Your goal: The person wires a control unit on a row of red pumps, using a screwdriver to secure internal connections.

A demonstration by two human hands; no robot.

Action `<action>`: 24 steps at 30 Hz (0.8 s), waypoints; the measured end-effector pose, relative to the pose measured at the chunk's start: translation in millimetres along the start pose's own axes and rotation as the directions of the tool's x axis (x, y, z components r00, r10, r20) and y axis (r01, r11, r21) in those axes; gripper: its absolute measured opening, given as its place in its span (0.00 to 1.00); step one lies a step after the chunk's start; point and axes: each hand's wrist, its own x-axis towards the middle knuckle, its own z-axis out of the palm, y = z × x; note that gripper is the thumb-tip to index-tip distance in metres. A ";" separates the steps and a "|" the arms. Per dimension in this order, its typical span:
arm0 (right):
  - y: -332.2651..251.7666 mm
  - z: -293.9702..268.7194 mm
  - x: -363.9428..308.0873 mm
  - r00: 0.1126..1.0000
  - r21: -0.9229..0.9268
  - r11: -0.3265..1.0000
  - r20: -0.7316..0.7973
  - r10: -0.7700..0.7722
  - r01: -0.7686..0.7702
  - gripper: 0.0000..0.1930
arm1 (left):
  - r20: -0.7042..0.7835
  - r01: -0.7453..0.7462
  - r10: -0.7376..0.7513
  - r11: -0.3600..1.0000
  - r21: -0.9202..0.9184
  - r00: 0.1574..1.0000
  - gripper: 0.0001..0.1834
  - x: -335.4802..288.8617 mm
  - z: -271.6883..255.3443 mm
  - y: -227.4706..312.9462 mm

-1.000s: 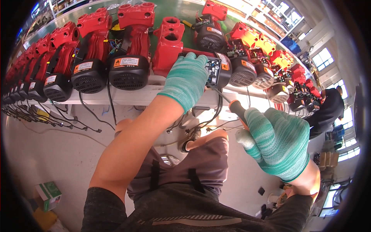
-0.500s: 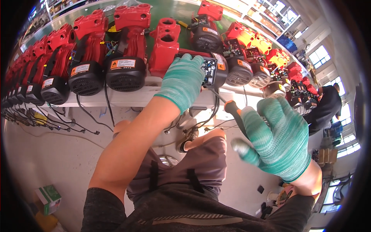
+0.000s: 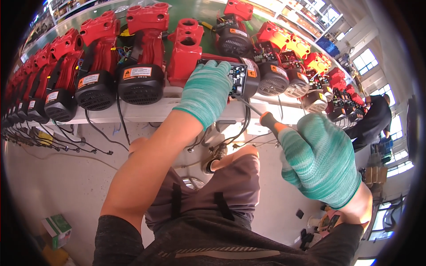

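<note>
A red water pump [image 3: 183, 62] lies at the bench's near edge, its black motor end to the right. My left hand [image 3: 206, 91], in a green knitted glove, is closed over the pump's black electrical box, hiding part of it. Beside my fingertips a circuit board [image 3: 238, 80] shows in the uncovered box. My gloved right hand [image 3: 321, 159] is wrapped round the handle of a screwdriver [image 3: 269, 120], orange and black. Its metal shaft points up and left to the box's near edge; the very tip is hard to make out.
Several similar red and black pumps [image 3: 142, 86] line the bench [image 3: 164, 111] on the left, and more with bared boards [image 3: 267, 53] stand to the right. Black cables [image 3: 120, 117] hang off the edge. A person in dark clothes [image 3: 375, 116] stands at far right. A green and white box [image 3: 57, 228] sits on the floor.
My right fingers and thumb, spread more loosely before, have closed round the screwdriver handle. The left hand stays on the pump; the whole view has shifted slightly.
</note>
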 end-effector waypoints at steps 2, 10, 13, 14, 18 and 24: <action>-5.6 0.9 -5.0 0.987 0.058 0.987 0.071 0.145 -0.149 0.18 | -0.026 0.009 -0.009 1.000 -0.001 1.000 0.12 -0.1 4.7 -2.5; 4.7 -1.9 6.8 0.999 0.017 1.000 0.052 -0.010 0.009 0.20 | -0.042 -0.003 0.001 0.999 -0.041 0.999 0.14 -0.4 9.9 -5.3; 1.8 -5.7 5.5 0.967 0.029 0.990 0.219 0.129 -0.139 0.18 | -0.048 -0.013 0.011 0.999 -0.030 0.999 0.14 0.7 9.4 -4.4; 0.9 -0.7 0.7 0.965 0.024 0.989 0.222 0.136 -0.145 0.18 | -0.052 -0.020 0.018 0.999 -0.034 0.999 0.14 0.6 8.1 -1.8; 2.5 11.2 -4.3 0.920 0.387 0.858 -0.058 0.387 -0.337 0.23 | -0.033 -0.015 0.015 1.000 0.001 0.999 0.14 -0.1 7.2 -4.6; 4.2 -19.6 21.4 0.933 -0.130 0.983 0.352 -0.079 0.133 0.20 | 0.001 0.009 -0.009 0.999 -0.034 1.000 0.14 0.8 -2.0 -1.6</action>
